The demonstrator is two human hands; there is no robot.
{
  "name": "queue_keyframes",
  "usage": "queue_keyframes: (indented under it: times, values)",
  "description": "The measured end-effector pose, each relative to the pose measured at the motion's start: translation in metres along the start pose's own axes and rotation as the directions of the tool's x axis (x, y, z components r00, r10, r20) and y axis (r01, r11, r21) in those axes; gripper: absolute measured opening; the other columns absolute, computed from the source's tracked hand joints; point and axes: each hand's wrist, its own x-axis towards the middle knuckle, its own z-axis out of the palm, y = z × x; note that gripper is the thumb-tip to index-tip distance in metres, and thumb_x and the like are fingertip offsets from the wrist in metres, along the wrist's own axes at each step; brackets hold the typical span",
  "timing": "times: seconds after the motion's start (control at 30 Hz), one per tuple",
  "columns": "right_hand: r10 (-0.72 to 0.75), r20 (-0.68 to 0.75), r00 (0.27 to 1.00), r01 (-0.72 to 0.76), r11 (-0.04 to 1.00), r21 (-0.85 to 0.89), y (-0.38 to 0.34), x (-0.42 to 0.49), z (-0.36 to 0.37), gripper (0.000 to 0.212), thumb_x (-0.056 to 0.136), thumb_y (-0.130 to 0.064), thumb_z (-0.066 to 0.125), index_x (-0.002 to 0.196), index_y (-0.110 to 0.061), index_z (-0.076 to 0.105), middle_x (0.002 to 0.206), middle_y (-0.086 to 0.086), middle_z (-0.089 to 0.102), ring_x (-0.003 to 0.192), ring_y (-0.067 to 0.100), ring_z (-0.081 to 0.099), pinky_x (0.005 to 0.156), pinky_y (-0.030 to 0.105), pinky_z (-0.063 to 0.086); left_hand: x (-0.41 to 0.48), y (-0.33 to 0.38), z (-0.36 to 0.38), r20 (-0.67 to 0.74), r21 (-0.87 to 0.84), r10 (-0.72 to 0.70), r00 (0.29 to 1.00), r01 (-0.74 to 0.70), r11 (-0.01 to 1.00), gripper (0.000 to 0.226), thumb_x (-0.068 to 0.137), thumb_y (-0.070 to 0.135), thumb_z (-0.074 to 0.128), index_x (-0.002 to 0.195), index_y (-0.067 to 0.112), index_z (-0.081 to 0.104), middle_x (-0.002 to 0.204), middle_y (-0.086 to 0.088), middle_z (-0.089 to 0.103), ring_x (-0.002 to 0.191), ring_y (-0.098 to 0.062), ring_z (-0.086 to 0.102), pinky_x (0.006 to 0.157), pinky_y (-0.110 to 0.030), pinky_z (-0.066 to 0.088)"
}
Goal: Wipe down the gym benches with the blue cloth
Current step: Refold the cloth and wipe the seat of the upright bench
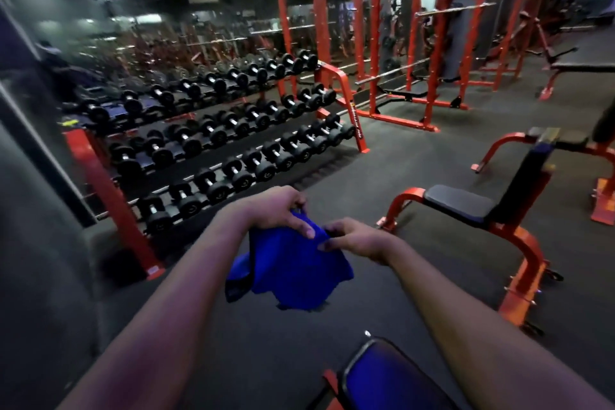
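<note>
- The cloth (293, 271) hangs crumpled in mid-air over the floor (382, 170), between both hands.
- The left hand (278, 210) grips its top edge with curled fingers.
- The right hand (357, 238) pinches its right edge with its fingers.
- A bench (461, 201) stands to the right, apart from the cloth.
- A dumbbell rack (216, 140) fills the far left.

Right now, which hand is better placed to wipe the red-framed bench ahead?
Probably the right hand: it pinches the blue cloth and lies nearer the bench seat; the left hand, also gripping, would cross over.
</note>
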Motion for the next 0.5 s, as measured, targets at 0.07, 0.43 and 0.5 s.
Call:
queue_keyframes:
  times: [0.07, 0.43, 0.5]
  values:
    - [-0.036, -0.015, 0.999, 0.036, 0.999, -0.024, -0.014, 0.027, 0.014, 0.034, 0.087, -0.020, 0.065, 0.106, 0.007, 0.063, 0.106, 0.018, 0.070, 0.095, 0.025, 0.064, 0.098, 0.044, 0.047, -0.018, -0.039, -0.019, 0.050, 0.057, -0.111, 0.993, 0.109, 0.992, 0.044, 0.069, 0.043, 0.085, 0.102, 0.021, 0.068, 0.098, 0.002, 0.067, 0.090, -0.017, 0.061, 0.079, -0.030, 0.048]
    - [-0.078, -0.254, 0.964, 0.134, 0.968, 0.210, -0.101, 0.205, 0.125, 0.012, 0.075, -0.016, 0.057, 0.086, -0.017, 0.053, 0.085, 0.011, 0.054, 0.082, 0.023, 0.050, 0.075, 0.037, 0.038, -0.034, -0.293, -0.003, -0.501, -0.560, -0.627, 0.596, 0.330, 0.760, 0.036, 0.095, 0.026, 0.059, 0.124, 0.004, 0.055, 0.117, -0.016, 0.063, 0.111, -0.034, 0.058, 0.093, -0.034, 0.044]
    - [-0.057, -0.366, 0.929, 0.171, 0.942, 0.288, -0.111, 0.240, 0.142, 0.012, 0.083, -0.008, 0.054, 0.086, -0.019, 0.050, 0.084, 0.007, 0.055, 0.083, 0.022, 0.049, 0.077, 0.038, 0.039, -0.029, -0.328, 0.011, -0.293, -0.723, -0.796, 0.530, 0.422, 0.547, 0.060, 0.101, 0.047, 0.041, 0.130, -0.004, 0.049, 0.129, -0.028, 0.057, 0.119, -0.040, 0.054, 0.099, -0.039, 0.043]
